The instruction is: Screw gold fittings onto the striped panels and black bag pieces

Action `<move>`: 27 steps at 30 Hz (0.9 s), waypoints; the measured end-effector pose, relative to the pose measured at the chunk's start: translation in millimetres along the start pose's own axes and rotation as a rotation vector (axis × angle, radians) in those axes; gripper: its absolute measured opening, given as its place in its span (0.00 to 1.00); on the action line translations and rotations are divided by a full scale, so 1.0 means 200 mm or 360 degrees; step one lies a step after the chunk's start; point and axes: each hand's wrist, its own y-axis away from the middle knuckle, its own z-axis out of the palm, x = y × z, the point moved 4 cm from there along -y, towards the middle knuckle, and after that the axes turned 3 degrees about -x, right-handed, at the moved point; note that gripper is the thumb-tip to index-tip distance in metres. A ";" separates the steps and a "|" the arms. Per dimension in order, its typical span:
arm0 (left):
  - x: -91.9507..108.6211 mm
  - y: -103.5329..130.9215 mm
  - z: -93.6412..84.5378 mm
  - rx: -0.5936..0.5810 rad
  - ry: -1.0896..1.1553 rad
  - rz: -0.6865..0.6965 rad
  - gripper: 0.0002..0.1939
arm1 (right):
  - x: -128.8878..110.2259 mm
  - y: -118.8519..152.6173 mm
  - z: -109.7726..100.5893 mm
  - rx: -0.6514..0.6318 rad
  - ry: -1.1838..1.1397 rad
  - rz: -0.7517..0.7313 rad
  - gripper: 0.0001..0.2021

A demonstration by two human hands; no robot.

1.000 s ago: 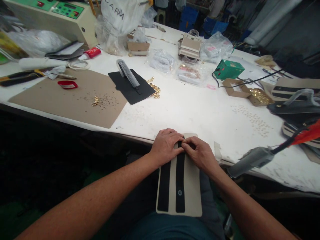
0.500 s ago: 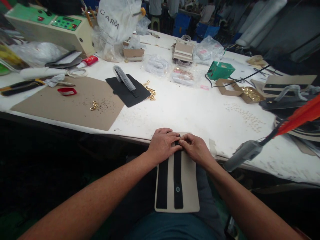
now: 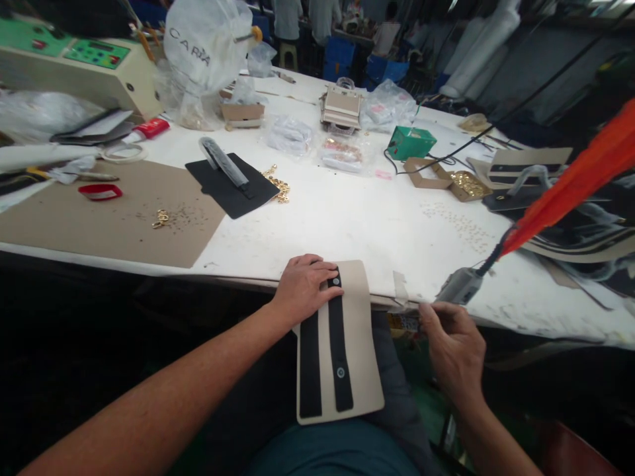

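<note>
A beige panel [image 3: 364, 344] with two black straps rests on my lap, its far end over the table edge. My left hand [image 3: 305, 284] holds it at that end, fingers and thumb on either side of a round metal stud [image 3: 336, 281] on the right strap [image 3: 337, 330]. A second round stud [image 3: 340, 373] shows lower on this strap. Off to the right of the panel, my right hand [image 3: 456, 350] has its fingers curled at the table edge, just below a grey hand tool [image 3: 461, 286]. What they hold, if anything, is hidden.
On the white table [image 3: 317, 231] lie a black panel with a wrapped handle [image 3: 233, 188], gold hardware [image 3: 278, 187], a brown board [image 3: 109, 231] and a green box [image 3: 411, 142]. An orange covering [image 3: 570, 178] hangs over the tool's upper end. Panels [image 3: 585, 244] pile up at right.
My right hand has left the strap and moved right, to just below the grey tool. The upper stud is now uncovered. My left hand stays on the panel; the view has shifted right.
</note>
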 end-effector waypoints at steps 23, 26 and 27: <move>-0.02 0.04 0.02 0.0093 0.0059 0.0034 0.16 | -0.61 -0.15 0.44 -0.0534 -0.1501 -0.0166 0.13; -0.02 0.05 0.02 0.0114 0.0086 0.0035 0.16 | -0.67 -0.15 0.58 -0.0535 -0.1530 -0.0295 0.15; -0.02 0.05 0.02 0.0115 0.0091 0.0034 0.16 | -0.67 -0.15 0.61 -0.0551 -0.1503 -0.0326 0.15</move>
